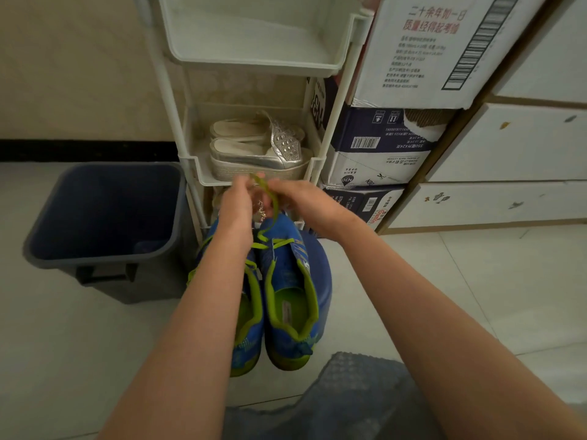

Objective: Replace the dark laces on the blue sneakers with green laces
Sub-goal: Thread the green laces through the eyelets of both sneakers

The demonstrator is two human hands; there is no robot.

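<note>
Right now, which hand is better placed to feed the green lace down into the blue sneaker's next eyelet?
Probably the right hand: it holds the flat green lace right where it drops to the blue mesh sneaker beneath it. The left hand pinches nearer the lace's upper end.

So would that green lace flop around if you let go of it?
Probably floppy: the green lace bends and droops between the left hand and right hand. Likely very light, being a thin flat strip. Both hands seem to pinch it easily, so it's probably not slippery.
</note>
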